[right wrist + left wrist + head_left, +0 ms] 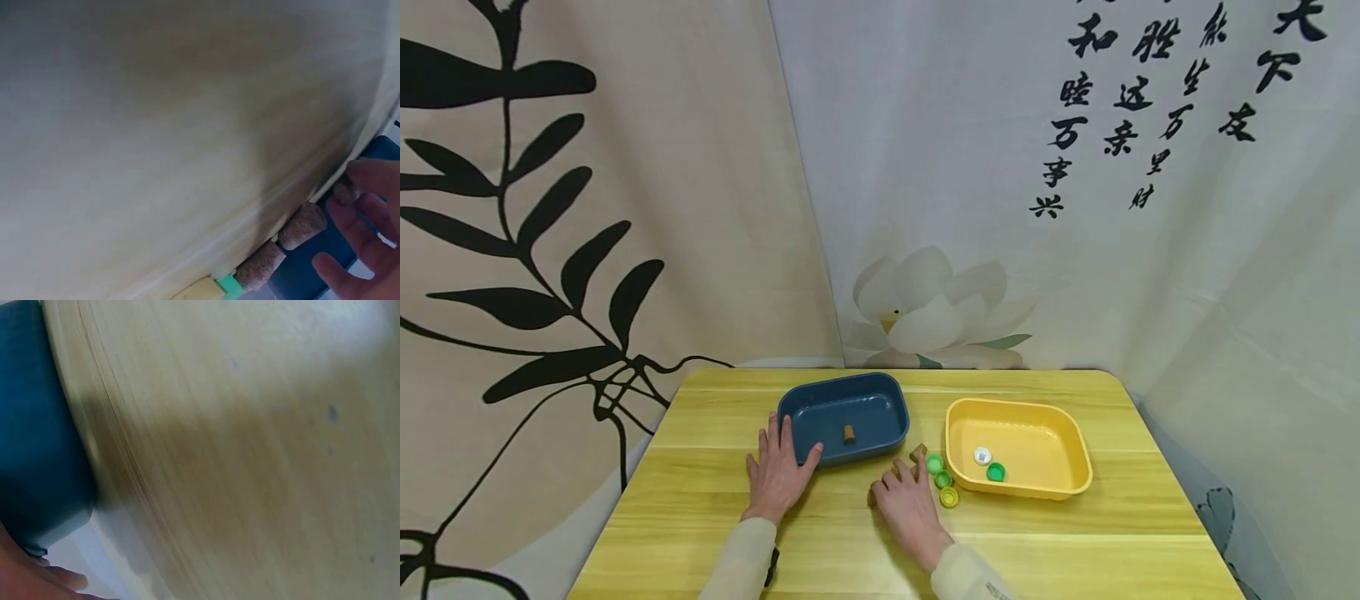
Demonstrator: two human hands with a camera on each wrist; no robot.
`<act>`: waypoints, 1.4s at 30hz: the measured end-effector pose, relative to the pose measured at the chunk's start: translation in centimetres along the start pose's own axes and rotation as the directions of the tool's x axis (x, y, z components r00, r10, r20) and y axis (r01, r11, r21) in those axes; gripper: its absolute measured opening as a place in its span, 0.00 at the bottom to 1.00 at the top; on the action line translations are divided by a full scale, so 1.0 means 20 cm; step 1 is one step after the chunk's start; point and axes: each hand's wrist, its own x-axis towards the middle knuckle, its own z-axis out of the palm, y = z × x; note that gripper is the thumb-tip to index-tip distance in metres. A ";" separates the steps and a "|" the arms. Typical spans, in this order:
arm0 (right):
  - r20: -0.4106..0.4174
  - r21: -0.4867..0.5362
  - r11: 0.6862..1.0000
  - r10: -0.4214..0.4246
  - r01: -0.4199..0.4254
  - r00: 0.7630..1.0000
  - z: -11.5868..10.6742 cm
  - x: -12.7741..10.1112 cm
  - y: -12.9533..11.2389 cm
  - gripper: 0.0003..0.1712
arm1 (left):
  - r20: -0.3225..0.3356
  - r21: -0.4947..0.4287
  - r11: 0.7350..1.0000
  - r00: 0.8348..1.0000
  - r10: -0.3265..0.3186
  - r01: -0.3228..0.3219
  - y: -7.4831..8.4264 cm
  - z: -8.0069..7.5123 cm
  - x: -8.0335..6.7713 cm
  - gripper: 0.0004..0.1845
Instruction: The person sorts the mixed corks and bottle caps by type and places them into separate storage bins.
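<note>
The right hand (910, 500) lies palm down on the wooden table (1075, 533), fingers loosely spread and only slightly bent, their tips reaching among the corks lying between the two trays. One cork (917, 452) sits just past the fingertips in the head view; the right wrist view shows the fingertips (369, 178) touching a small cork (343, 192), with two more corks (302, 225) lying side by side just beside it. Whether the fingers actually pinch that cork I cannot tell; they look relaxed rather than clenched.

The left hand (777, 471) rests flat on the table with straight, spread fingers, the thumb and forefinger lying against the near wall of the blue tray (820, 400). It holds nothing. A single cork (848, 434) lies inside that tray.

Just right of the right hand are three bottle caps (943, 479) on the table: two green and one yellow-green, close together against the front of the yellow tray (1075, 483). Inside the yellow tray sit a white cap (982, 455) and a green cap (996, 472). Printed cloth hangs behind the table.
</note>
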 end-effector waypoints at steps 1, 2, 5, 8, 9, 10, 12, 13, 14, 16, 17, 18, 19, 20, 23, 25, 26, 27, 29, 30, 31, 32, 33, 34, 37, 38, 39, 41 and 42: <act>-0.014 0.012 1.000 -0.001 0.001 1.000 0.00 -0.01 0.00 0.10 | -0.002 0.000 1.000 1.000 0.001 -0.001 0.00 0.00 0.00 0.53; -0.025 0.030 1.000 0.002 -0.002 1.000 -0.01 -0.01 0.00 0.10 | -0.003 -0.002 1.000 1.000 0.002 -0.002 0.00 0.00 0.00 0.53; -0.014 0.086 0.996 0.034 -0.033 0.999 -0.05 -0.03 0.00 0.10 | -0.009 -0.005 1.000 1.000 0.003 -0.003 0.00 -0.01 -0.01 0.53; 0.012 0.154 0.985 0.079 -0.079 0.997 -0.11 -0.04 0.00 0.11 | -0.011 -0.003 1.000 1.000 0.003 -0.003 0.00 -0.01 -0.01 0.53; 0.008 0.169 0.982 0.089 -0.089 0.996 -0.12 -0.05 0.00 0.11 | -0.011 0.000 1.000 1.000 0.003 -0.003 0.00 -0.02 -0.01 0.53; 0.003 0.187 0.977 0.100 -0.099 0.995 -0.13 -0.06 0.01 0.12 | -0.009 0.000 1.000 1.000 0.004 -0.004 0.00 -0.02 -0.02 0.53; -0.019 0.194 0.975 0.115 -0.109 0.993 -0.15 -0.07 0.02 0.13 | -0.009 0.002 1.000 1.000 0.006 -0.006 0.00 -0.02 -0.02 0.53; -0.034 0.198 0.974 0.123 -0.114 0.992 -0.15 -0.08 0.03 0.14 | -0.009 0.002 1.000 1.000 0.007 -0.007 0.00 -0.02 -0.02 0.53; -0.049 0.199 0.973 0.131 -0.119 0.990 -0.16 -0.08 0.03 0.15 | -0.010 0.004 1.000 1.000 0.008 -0.008 0.00 -0.03 -0.03 0.53; -0.062 0.205 0.969 0.154 -0.139 0.986 -0.17 -0.08 0.04 0.17 | -0.010 0.005 1.000 1.000 0.012 -0.012 0.00 -0.03 -0.03 0.53; -0.071 0.208 0.967 0.166 -0.148 0.984 -0.18 -0.08 0.05 0.17 | -0.011 0.006 1.000 1.000 0.015 -0.015 0.00 -0.03 -0.04 0.53; -0.077 0.224 0.962 0.180 -0.159 0.981 -0.19 -0.08 0.06 0.18 | -0.011 0.008 1.000 1.000 0.017 -0.016 0.00 -0.03 -0.04 0.53; -0.082 0.237 0.957 0.192 -0.168 0.978 -0.20 -0.07 0.07 0.18 | -0.011 0.007 1.000 1.000 0.018 -0.018 0.00 -0.03 -0.04 0.53; -0.088 0.252 0.951 0.205 -0.178 0.975 -0.20 -0.07 0.07 0.18 | -0.011 0.007 1.000 1.000 0.020 -0.020 0.01 -0.03 -0.04 0.53; -0.109 0.292 0.934 0.248 -0.208 0.963 -0.23 -0.04 0.10 0.17 | -0.007 0.007 1.000 1.000 0.021 -0.021 0.01 -0.03 -0.05 0.53; -0.124 0.312 0.923 0.274 -0.224 0.954 -0.23 -0.01 0.11 0.17 | -0.006 0.008 1.000 1.000 0.020 -0.020 0.02 -0.03 -0.05 0.53; -0.128 0.322 0.917 0.287 -0.234 0.949 -0.24 0.00 0.12 0.17 | -0.006 0.008 1.000 1.000 0.020 -0.020 0.02 -0.03 -0.06 0.52; -0.132 0.328 0.913 0.299 -0.243 0.945 -0.24 0.02 0.13 0.17 | -0.008 0.009 1.000 1.000 0.020 -0.020 0.02 -0.02 -0.06 0.52; -0.132 0.339 0.905 0.317 -0.258 0.939 -0.24 0.05 0.14 0.16 | -0.015 0.005 1.000 1.000 0.023 -0.022 0.02 -0.02 -0.06 0.52; -0.128 0.343 0.901 0.324 -0.265 0.937 -0.23 0.07 0.15 0.16 | -0.019 0.005 1.000 1.000 0.023 -0.023 0.02 -0.02 -0.06 0.52; -0.121 0.348 0.897 0.331 -0.273 0.936 -0.23 0.09 0.15 0.15 | -0.027 0.002 1.000 0.999 0.026 -0.025 0.02 -0.01 -0.05 0.51; -0.111 0.351 0.893 0.338 -0.281 0.935 -0.23 0.11 0.16 0.15 | -0.034 0.000 1.000 0.999 0.028 -0.028 0.02 -0.01 -0.05 0.51; -0.105 0.353 0.890 0.343 -0.288 0.933 -0.22 0.13 0.17 0.15 | -0.040 -0.001 1.000 0.999 0.031 -0.031 0.02 0.00 -0.05 0.51; -0.095 0.355 0.887 0.347 -0.294 0.933 -0.21 0.15 0.17 0.14 | -0.043 -0.003 0.999 0.999 0.031 -0.032 0.02 0.00 -0.05 0.51; -0.078 0.336 0.892 0.346 -0.302 0.935 -0.19 0.22 0.18 0.14 | -0.040 -0.002 1.000 0.999 0.029 -0.029 0.02 0.00 -0.05 0.51; -0.075 0.321 0.898 0.340 -0.301 0.937 -0.18 0.23 0.19 0.14 | -0.032 0.000 1.000 0.999 0.025 -0.025 0.03 0.00 -0.05 0.52; -0.074 0.304 0.905 0.334 -0.298 0.940 -0.18 0.25 0.19 0.14 | -0.023 0.005 1.000 1.000 0.021 -0.021 0.03 0.00 -0.05 0.52; -0.069 0.266 0.919 0.318 -0.290 0.946 -0.16 0.28 0.19 0.14 | -0.006 0.013 1.000 1.000 0.013 -0.012 0.03 0.01 -0.05 0.53; -0.066 0.254 0.924 0.311 -0.286 0.948 -0.15 0.30 0.19 0.14 | 0.001 0.015 1.000 1.000 0.008 -0.008 0.03 0.01 -0.05 0.54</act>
